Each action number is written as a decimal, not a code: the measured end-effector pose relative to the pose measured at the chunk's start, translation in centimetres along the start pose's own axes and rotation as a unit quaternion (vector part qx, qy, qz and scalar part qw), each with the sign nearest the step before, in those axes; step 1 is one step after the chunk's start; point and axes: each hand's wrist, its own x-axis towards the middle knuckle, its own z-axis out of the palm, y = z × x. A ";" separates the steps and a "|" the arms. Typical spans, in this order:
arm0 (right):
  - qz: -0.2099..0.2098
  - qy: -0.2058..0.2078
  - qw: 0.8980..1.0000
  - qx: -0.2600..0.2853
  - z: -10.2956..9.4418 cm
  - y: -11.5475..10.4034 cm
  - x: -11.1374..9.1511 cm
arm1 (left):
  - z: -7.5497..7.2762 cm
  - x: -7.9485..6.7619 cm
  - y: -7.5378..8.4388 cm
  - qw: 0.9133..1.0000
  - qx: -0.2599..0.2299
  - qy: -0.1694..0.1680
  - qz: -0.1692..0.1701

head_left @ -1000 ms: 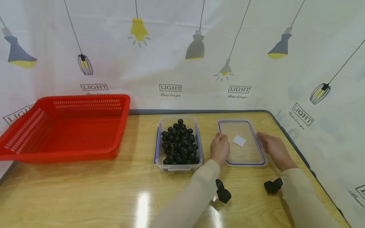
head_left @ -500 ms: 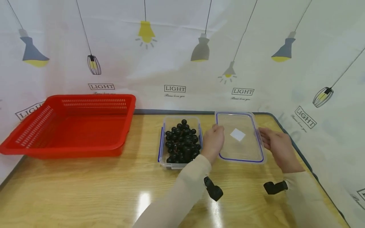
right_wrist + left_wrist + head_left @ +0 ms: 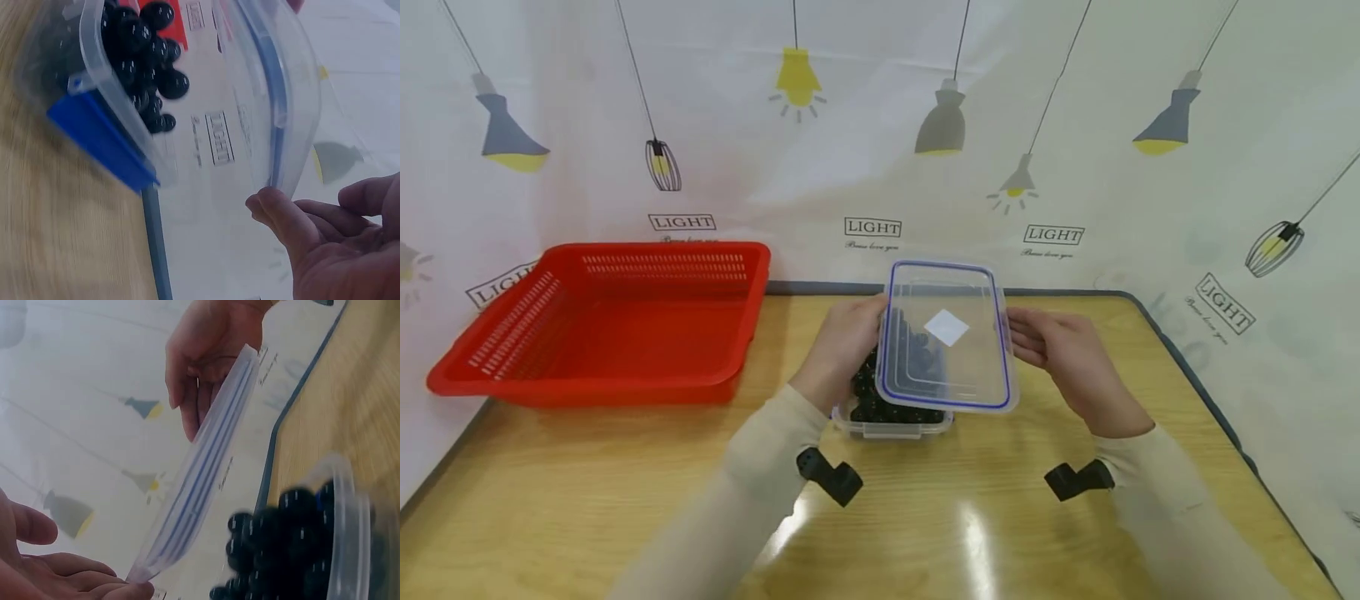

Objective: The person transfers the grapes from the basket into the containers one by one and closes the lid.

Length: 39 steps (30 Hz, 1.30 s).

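Note:
A clear plastic lid [image 3: 981, 367] with a blue seal and a white square label is held up over the right part of a clear container [image 3: 891, 431]. Dark grapes [image 3: 867, 400] are heaped inside that container, partly hidden by the lid in the head view. My left hand [image 3: 842, 342] supports the lid's left edge on extended fingertips, the thumb apart from it. On the opposite edge, the fingertips of my right hand [image 3: 1071, 358] touch the lid, fingers nearly straight and thumb off it. Both wrist views show the lid raised above the grapes and tilted.
A red plastic basket [image 3: 662, 342] with slotted sides stands at the left on the wooden table [image 3: 925, 517]. A blue side latch [image 3: 103, 140] hangs open on the container. Behind the table is a white sheet [image 3: 880, 125] printed with lamps.
The lid has come up off the table at the right and moved left over the grape container, carried between both hands. The container and basket stay on the table.

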 end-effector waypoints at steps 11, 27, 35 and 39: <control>0.049 -0.031 0.997 -0.053 2.9 0.6 1.6 | -2.9 0.5 -2.1 0.996 -0.062 -0.019 -0.053; 0.069 0.010 0.995 -0.075 3.7 -1.9 2.0 | -3.6 0.2 -1.7 0.997 -0.067 -0.006 0.043; -0.053 0.082 0.995 0.015 5.4 -2.9 0.8 | -3.5 -0.4 -1.6 0.979 -0.093 0.017 0.183; -0.122 0.092 0.987 0.057 6.0 -2.4 0.6 | -3.8 -0.7 -1.8 0.958 -0.126 -0.002 0.259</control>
